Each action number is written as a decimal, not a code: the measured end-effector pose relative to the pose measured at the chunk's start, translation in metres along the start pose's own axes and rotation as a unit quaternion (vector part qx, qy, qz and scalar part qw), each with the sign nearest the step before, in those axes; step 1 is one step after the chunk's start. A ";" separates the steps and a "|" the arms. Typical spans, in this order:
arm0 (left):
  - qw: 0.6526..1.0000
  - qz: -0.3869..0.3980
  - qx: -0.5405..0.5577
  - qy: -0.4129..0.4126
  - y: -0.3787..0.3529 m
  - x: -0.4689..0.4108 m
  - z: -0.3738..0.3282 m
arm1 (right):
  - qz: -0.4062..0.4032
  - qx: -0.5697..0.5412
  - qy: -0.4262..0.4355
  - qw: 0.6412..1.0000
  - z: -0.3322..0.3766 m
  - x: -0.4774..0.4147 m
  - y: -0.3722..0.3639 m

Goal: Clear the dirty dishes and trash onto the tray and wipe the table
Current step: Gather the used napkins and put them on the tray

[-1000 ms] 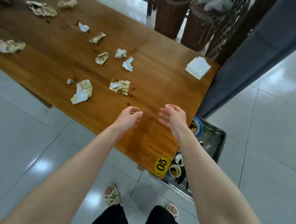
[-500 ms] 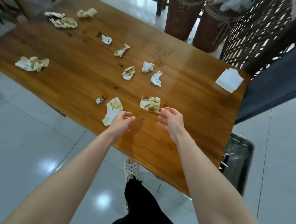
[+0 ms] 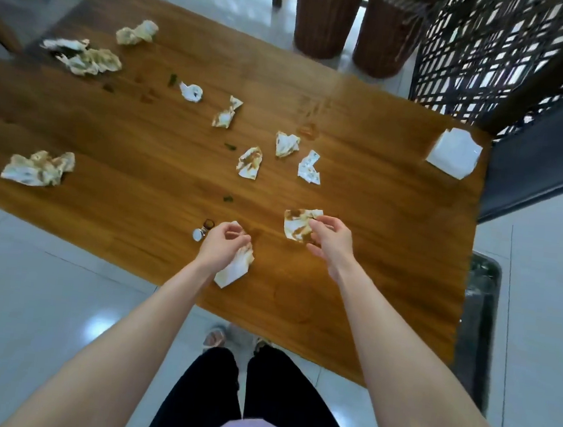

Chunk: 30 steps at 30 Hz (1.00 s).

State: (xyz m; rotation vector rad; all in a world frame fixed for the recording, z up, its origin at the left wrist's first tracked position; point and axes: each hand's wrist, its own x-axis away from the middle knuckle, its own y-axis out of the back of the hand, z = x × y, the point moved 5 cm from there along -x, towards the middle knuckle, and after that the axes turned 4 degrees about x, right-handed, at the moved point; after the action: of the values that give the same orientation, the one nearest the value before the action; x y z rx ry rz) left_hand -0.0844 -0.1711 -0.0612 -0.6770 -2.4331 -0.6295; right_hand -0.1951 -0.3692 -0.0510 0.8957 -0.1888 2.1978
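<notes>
By the near edge of the bench [image 3: 392, 231], the left hand [image 3: 222, 248] curled around a stained napkin [image 3: 233, 270]. The right hand [image 3: 331, 241] pinched a soiled tissue [image 3: 295, 224] farther in from that edge.

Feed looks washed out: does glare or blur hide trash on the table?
Head view: pale glare washes the table at its far edge, hiding no trash; napkins in the left hand and right hand are clear; frame edges bow, slightly blurred.

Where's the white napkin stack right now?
Head view: the white napkin stack lies at the table's far right corner, next to the lattice screen, well beyond the right hand.
</notes>
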 end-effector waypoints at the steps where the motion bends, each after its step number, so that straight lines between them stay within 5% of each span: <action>1: 1.000 0.000 -0.017 -0.005 0.004 -0.004 0.002 | -0.012 -0.001 0.000 1.000 -0.001 -0.001 -0.002; 15: 0.951 0.068 -0.265 -0.145 0.007 -0.042 0.005 | -0.217 0.137 0.022 0.966 -0.016 -0.020 -0.030; 23: 0.929 0.098 -0.303 -0.190 -0.004 -0.043 0.009 | -0.218 0.282 0.041 0.933 -0.013 -0.032 -0.045; 30: 0.937 0.104 -0.282 -0.179 -0.001 -0.041 0.010 | -0.226 0.283 0.037 0.931 -0.018 -0.024 -0.049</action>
State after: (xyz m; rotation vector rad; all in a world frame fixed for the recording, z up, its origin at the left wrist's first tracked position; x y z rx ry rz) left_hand -0.0585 -0.1793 -0.0936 -1.3622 -2.4491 -1.2241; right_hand -0.1595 -0.3411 -0.0864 1.0290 0.6609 1.8553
